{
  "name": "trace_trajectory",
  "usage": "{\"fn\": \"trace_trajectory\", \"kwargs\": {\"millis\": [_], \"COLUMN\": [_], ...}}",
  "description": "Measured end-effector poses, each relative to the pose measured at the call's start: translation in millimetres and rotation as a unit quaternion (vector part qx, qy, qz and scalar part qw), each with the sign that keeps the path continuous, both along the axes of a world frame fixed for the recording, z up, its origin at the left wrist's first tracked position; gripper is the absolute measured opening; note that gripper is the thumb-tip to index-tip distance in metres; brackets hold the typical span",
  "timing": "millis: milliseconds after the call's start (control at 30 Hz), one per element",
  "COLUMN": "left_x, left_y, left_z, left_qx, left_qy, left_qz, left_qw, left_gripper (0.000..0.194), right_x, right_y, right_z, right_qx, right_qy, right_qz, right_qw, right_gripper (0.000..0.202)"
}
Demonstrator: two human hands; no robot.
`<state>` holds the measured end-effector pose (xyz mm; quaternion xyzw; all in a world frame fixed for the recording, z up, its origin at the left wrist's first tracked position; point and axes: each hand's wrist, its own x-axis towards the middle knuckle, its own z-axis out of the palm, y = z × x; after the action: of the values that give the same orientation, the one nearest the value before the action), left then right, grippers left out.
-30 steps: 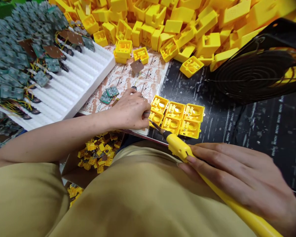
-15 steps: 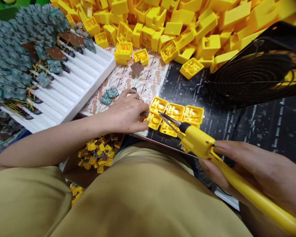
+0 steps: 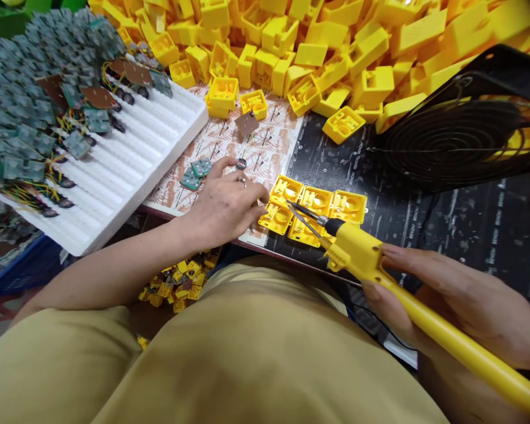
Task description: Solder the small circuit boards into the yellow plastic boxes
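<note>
My right hand (image 3: 450,300) is wrapped around the yellow soldering iron (image 3: 357,250), which has a dark tip and a thin metal feed tube beside it. The tip hangs over a cluster of several open yellow plastic housings (image 3: 348,207) with round recesses. My left hand (image 3: 227,203), wearing a ring, is palm down with its fingers apart. Its thumb and index finger are at the left edge of the housing (image 3: 276,218); I see nothing held between them. The little finger reaches toward a small round speaker (image 3: 241,164). Green circuit boards (image 3: 196,174) lie beside this hand.
A white foam tray (image 3: 132,159) full of wired circuit boards stands at the left. Behind is a big heap of yellow housings (image 3: 327,35). A black fan (image 3: 459,129) stands at the right. Below the table edge are more small yellow parts (image 3: 181,282).
My left thumb has drawn in closer to the index finger, and the hand has turned slightly. The soldering iron stays nearly in place over the housings. The view has shifted a little.
</note>
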<state>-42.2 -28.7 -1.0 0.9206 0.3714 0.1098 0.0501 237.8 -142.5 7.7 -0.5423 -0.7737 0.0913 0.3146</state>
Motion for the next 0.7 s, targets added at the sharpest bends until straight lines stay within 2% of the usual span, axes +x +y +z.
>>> {"fn": "trace_trajectory", "kwargs": {"millis": [133, 267, 367, 467, 567, 700], "left_x": [3.1, 5.9, 10.9, 14.8, 15.7, 16.3], "left_y": [-0.2, -1.9, -2.9, -2.9, -2.4, -1.4], "left_z": [1.4, 1.0, -1.6, -5.1, -6.6, -5.3], "left_qx": [-0.051, -0.068, -0.024, 0.02, 0.043, 0.068], "left_qy": [0.004, -0.01, 0.01, 0.046, 0.068, 0.087], "left_qz": [0.012, 0.033, 0.032, 0.021, 0.007, -0.009], "left_qw": [0.999, 0.997, 0.999, 0.999, 0.997, 0.994], "left_gripper": [0.023, 0.023, 0.026, 0.027, 0.028, 0.027], "right_x": [-0.7, -1.9, -10.0, -18.5, -20.9, -21.3], "right_y": [3.3, 3.8, 4.0, 7.5, 10.7, 10.6], "right_z": [0.0, 0.7, 2.4, 5.7, 7.5, 6.2], "right_qx": [0.049, 0.053, 0.056, 0.068, 0.071, 0.062], "right_qy": [-0.019, 0.018, 0.053, 0.06, 0.038, -0.004], "right_qz": [0.026, 0.045, 0.056, 0.077, 0.091, 0.112], "right_qw": [0.998, 0.997, 0.995, 0.993, 0.993, 0.992], "right_gripper": [0.024, 0.029, 0.025, 0.004, 0.011, 0.005]}}
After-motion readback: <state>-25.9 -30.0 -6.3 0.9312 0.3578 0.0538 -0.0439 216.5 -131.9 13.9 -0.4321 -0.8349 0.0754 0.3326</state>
